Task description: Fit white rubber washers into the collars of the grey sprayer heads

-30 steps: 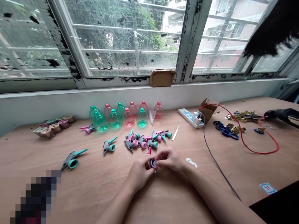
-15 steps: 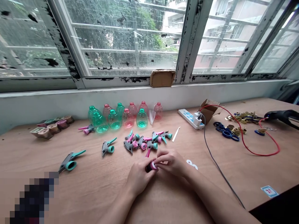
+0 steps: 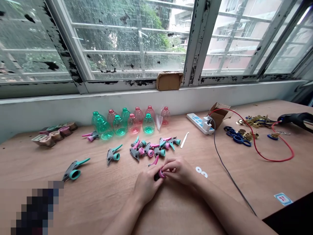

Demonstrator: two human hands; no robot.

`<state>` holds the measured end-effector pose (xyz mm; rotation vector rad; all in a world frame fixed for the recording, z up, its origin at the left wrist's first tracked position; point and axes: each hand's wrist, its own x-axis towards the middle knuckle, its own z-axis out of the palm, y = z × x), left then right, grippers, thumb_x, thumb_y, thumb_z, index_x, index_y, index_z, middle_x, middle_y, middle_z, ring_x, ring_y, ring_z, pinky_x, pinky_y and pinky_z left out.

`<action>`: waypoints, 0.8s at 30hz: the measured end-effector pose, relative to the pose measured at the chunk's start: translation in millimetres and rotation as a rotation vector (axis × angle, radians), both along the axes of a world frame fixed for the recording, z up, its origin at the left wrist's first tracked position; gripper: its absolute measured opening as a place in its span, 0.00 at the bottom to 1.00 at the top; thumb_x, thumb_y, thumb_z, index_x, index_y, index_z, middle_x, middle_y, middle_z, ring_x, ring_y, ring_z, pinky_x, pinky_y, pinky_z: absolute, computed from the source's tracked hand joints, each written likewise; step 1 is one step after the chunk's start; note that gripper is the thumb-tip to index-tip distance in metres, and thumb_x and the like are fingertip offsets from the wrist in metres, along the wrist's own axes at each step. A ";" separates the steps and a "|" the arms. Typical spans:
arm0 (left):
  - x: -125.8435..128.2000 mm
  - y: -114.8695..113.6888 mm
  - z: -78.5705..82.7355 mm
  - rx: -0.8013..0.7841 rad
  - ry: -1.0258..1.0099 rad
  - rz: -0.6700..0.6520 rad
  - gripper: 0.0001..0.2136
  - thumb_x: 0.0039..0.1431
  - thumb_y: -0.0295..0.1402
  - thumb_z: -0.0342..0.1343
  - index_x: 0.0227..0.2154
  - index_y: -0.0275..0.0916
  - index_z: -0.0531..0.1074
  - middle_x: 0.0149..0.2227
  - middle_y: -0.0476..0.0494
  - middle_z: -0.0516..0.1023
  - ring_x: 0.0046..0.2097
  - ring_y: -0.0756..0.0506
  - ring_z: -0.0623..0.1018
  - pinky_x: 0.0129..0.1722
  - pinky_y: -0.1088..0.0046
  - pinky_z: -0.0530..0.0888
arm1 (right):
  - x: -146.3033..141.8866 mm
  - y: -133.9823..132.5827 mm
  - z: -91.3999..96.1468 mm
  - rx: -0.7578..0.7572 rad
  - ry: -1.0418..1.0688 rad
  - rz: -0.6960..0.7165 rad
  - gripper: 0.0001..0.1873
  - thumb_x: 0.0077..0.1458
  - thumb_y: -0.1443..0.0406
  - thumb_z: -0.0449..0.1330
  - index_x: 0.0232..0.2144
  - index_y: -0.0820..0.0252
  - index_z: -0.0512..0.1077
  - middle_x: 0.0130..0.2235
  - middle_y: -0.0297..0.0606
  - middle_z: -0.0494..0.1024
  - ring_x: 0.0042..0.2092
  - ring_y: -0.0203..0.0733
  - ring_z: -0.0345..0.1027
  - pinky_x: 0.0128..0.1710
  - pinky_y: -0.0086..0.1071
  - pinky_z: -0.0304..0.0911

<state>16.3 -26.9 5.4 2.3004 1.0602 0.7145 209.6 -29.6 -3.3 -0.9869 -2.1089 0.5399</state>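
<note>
My left hand [image 3: 148, 182] is wrapped around a spray trigger head, its pink collar [image 3: 160, 173] facing right and its pink lever [image 3: 154, 161] sticking up beyond the fingers. Most of the grey body is hidden by that hand. With curled fingers, my right hand [image 3: 179, 170] pinches at the rim of the pink collar; whatever else may lie between those fingertips cannot be made out. Two white ring washers [image 3: 201, 172] lie on the wood to the right of my right hand. Just beyond both hands sits a cluster of grey trigger heads [image 3: 148, 149] with pink or teal parts.
Green and pink clear bottles [image 3: 120, 125] stand along the wall. Single teal trigger heads [image 3: 73, 170] lie to the left. A white stick [image 3: 184, 140], a power strip [image 3: 200, 124], a grey cable [image 3: 227, 164], a red cable [image 3: 274, 161] and blue-handled scissors [image 3: 238, 138] lie to the right.
The trigger head has turned slightly in my left hand, showing more of its pink lever. White showed inside the collar before; now only pink is visible. The view has shifted slightly.
</note>
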 end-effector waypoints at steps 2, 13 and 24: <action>0.1 -0.1 1.1 0.000 0.000 -0.002 0.16 0.54 0.26 0.55 0.45 0.46 0.75 0.43 0.48 0.79 0.43 0.45 0.77 0.43 0.72 0.71 | -0.3 0.6 -1.2 -0.009 0.015 0.001 0.06 0.56 0.64 0.62 0.33 0.57 0.80 0.32 0.36 0.78 0.31 0.33 0.70 0.30 0.24 0.63; -2.9 0.9 5.2 -0.052 -0.008 -0.094 0.16 0.54 0.24 0.54 0.44 0.46 0.75 0.41 0.49 0.78 0.43 0.45 0.75 0.41 0.73 0.68 | 7.7 0.3 -6.4 0.054 -0.064 0.086 0.10 0.60 0.60 0.59 0.37 0.53 0.80 0.35 0.37 0.79 0.34 0.34 0.73 0.34 0.24 0.64; -4.7 2.4 2.4 -0.031 -0.003 -0.097 0.13 0.54 0.26 0.54 0.42 0.43 0.75 0.41 0.48 0.79 0.42 0.46 0.75 0.41 0.73 0.69 | 0.9 1.5 -4.4 0.270 -0.136 0.087 0.11 0.61 0.63 0.57 0.32 0.55 0.79 0.34 0.35 0.79 0.32 0.31 0.73 0.32 0.22 0.64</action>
